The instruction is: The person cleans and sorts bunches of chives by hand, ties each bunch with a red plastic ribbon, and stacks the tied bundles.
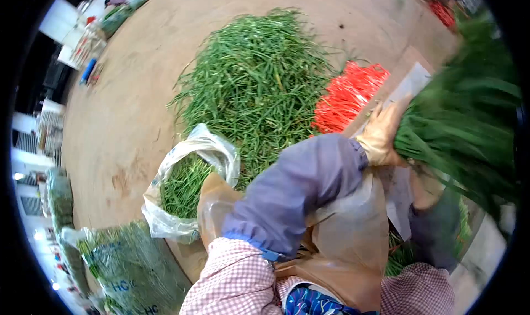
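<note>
A big bundle of long green leaves, like garlic chives [461, 116], is raised at the right, its leafy end smeared by motion. My left hand [382, 133], in a pale glove, grips the stem end of this bundle. Below it, my right hand [424, 191] supports the same bundle from underneath; leaves hide most of its fingers. A white sheet [398, 202] on a board lies under the hands. Beside the board is a heap of red plastic ties [350, 97].
A large pile of loose green leaves [254, 77] covers the floor ahead. Nearer stand an open white plastic bag [157, 204] of greens and a wrapped pack marked HC [138, 268]. More red ties [441, 14] lie at the far right. Goods line the left wall.
</note>
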Demonstrator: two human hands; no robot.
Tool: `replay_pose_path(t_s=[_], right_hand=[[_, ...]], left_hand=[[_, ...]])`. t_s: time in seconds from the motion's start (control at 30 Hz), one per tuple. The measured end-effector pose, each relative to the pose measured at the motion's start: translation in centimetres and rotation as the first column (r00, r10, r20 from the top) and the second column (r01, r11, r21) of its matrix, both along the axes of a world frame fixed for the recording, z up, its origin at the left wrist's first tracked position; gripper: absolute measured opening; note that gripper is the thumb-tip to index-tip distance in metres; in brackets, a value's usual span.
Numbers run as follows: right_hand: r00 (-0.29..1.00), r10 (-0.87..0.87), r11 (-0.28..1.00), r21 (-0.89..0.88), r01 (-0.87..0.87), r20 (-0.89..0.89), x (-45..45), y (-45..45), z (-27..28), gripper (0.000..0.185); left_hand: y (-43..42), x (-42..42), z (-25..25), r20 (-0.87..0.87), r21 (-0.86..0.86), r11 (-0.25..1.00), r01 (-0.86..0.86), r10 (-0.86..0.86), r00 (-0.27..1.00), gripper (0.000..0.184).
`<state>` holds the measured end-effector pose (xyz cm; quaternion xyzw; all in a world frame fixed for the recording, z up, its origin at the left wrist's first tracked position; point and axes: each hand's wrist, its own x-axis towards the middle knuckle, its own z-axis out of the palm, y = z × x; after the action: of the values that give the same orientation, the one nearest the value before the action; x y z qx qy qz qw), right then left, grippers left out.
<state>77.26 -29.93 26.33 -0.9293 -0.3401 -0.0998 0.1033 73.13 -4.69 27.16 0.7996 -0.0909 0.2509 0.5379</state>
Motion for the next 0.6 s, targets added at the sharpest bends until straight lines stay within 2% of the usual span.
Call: replay_pose_path(t_s=[0.03,0.07,0.13,0.2,0.27,0.3,0.4,0.43,0.47,0.5,0.53,0.57,0.6], right_hand=[[0.975,-0.069,0.995,0.057,0.083,-0.210,-0.6,0.0,-1.3,0.031],[0.943,-0.092,0.983,0.120,0.137,-0.320,-1.4,0.2,-1.4,0.030],[0.904,-0.087,0.960,0.207,0.187,-0.418,-2.5,0.1,-0.3,0.028],[0.878,-0.068,0.940,0.264,0.215,-0.474,-3.1,0.9,0.3,0.027],[0.857,-0.042,0.932,0.289,0.219,-0.513,-3.8,1.1,0.8,0.027],[0.851,-0.028,0.926,0.306,0.219,-0.524,-4.2,1.2,0.8,0.027],[0.833,0.039,0.886,0.405,0.227,-0.552,-4.9,3.3,1.9,0.027],[0.820,0.054,0.859,0.446,0.253,-0.570,-5.1,4.1,2.0,0.028],[0.809,0.089,0.822,0.502,0.269,-0.580,-4.9,5.0,2.1,0.029],[0.791,0.138,0.767,0.569,0.296,-0.597,-4.7,5.6,1.7,0.029],[0.775,0.218,0.679,0.663,0.316,-0.593,-4.6,6.2,0.7,0.030],[0.749,0.352,0.553,0.770,0.317,-0.561,-4.2,5.9,-1.4,0.026],[0.760,0.250,0.474,0.760,0.445,-0.600,-5.3,7.4,-0.9,0.022]], left_hand=[[-0.1,-0.4,-1.5,0.006,0.080,0.997,-0.004,0.004,1.000,0.114],[0.4,-0.3,-2.5,0.023,0.165,0.986,-0.025,0.022,0.999,0.108],[0.4,-0.5,-5.2,-0.014,0.309,0.950,-0.031,0.038,0.999,0.096],[1.1,0.1,-5.2,-0.010,0.454,0.891,-0.016,0.023,1.000,0.085],[1.0,0.5,-4.1,0.036,0.432,0.902,-0.017,0.002,0.999,0.082],[1.3,0.0,-2.1,0.077,0.342,0.939,-0.026,0.000,0.997,0.084],[2.1,0.2,3.4,-0.039,0.412,0.908,0.079,-0.069,0.997,0.090],[1.2,0.9,3.2,-0.035,0.496,0.868,0.015,0.003,0.999,0.095],[1.1,1.4,6.8,-0.302,0.718,0.669,0.190,0.054,0.952,0.098],[1.4,1.6,8.8,-0.341,0.682,0.684,0.258,-0.014,0.940,0.099],[1.4,2.4,9.1,-0.424,0.691,0.637,0.341,-0.025,0.906,0.111],[1.4,3.2,8.4,-0.474,0.677,0.616,0.401,-0.052,0.879,0.111],[1.2,3.7,6.6,-0.485,0.681,0.599,0.422,-0.063,0.872,0.110]])
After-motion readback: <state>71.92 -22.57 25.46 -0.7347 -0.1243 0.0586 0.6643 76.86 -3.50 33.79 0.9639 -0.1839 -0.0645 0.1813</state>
